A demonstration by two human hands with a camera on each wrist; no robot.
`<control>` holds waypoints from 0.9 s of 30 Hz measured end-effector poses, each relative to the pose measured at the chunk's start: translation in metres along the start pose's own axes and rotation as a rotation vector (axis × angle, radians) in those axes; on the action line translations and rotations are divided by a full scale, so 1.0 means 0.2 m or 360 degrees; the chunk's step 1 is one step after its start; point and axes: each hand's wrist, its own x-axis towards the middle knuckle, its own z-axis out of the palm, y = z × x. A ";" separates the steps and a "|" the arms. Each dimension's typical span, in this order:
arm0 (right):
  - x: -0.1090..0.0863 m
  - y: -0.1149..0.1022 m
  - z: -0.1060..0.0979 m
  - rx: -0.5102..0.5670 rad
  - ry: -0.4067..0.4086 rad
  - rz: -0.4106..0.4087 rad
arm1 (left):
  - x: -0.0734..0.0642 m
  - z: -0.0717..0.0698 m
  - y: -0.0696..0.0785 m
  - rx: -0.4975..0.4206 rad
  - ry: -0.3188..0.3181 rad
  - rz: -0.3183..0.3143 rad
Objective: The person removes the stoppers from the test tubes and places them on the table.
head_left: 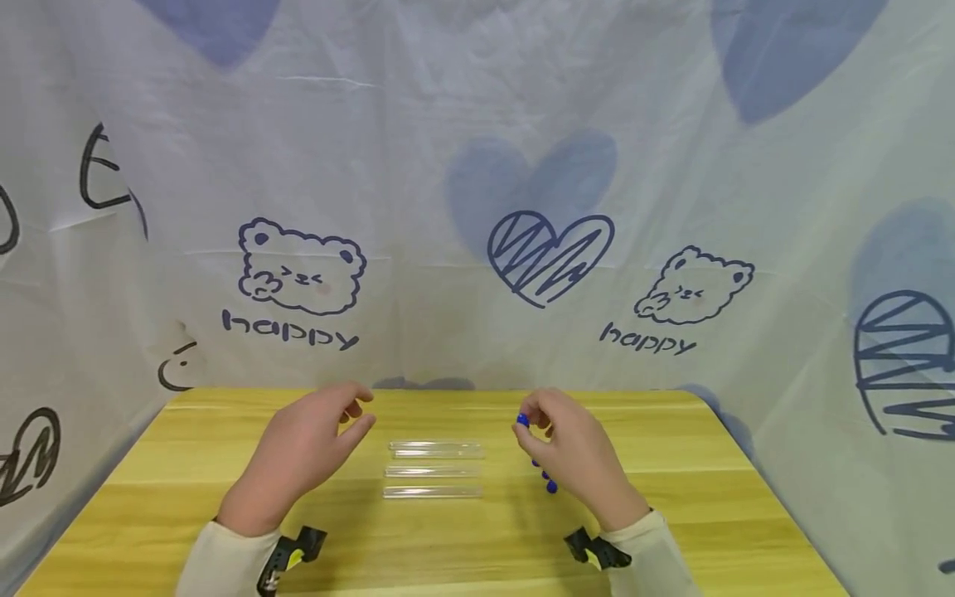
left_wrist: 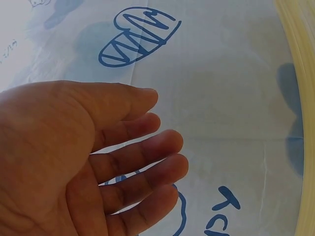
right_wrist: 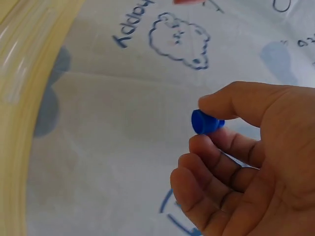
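Note:
My right hand (head_left: 573, 448) pinches a small blue cap (right_wrist: 203, 122) between thumb and fingers, its hollow end facing outward. More blue caps (head_left: 551, 487) lie on the table below that hand, partly hidden by it. To the left, my left hand (head_left: 307, 439) is raised over the table with relaxed, slightly bent fingers and nothing in its grasp; the left wrist view shows its bare fingers (left_wrist: 147, 152). Between the two hands, several clear tubes (head_left: 433, 472) lie sideways on the table, roughly parallel to one another.
The wooden table (head_left: 448, 555) ends at a white cloth (head_left: 418, 191) printed with bears, hearts and "happy". The same cloth hangs along the left and right sides. A black strap (head_left: 287, 557) sits around each wrist.

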 end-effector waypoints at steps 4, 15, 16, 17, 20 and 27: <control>0.03 0.07 0.05 -0.0068 -0.0107 0.0071 | 0.01 0.00 0.00 -0.0004 -0.0020 -0.0005; 0.06 0.28 0.22 -0.0441 -0.0387 -0.0064 | 0.00 -0.01 0.01 -0.0049 -0.0054 -0.0051; 0.06 0.29 0.24 -0.0460 -0.0404 -0.0089 | 0.00 -0.01 0.01 -0.0052 -0.0057 -0.0051; 0.05 0.30 0.26 -0.0470 -0.0419 -0.0108 | 0.00 -0.01 0.01 -0.0054 -0.0061 -0.0052; 0.04 0.33 0.29 -0.0466 -0.0462 -0.0108 | 0.00 -0.01 0.01 -0.0047 -0.0066 -0.0058; 0.03 0.40 0.35 -0.0414 -0.0484 -0.0078 | 0.00 0.00 0.02 -0.0048 -0.0128 -0.0085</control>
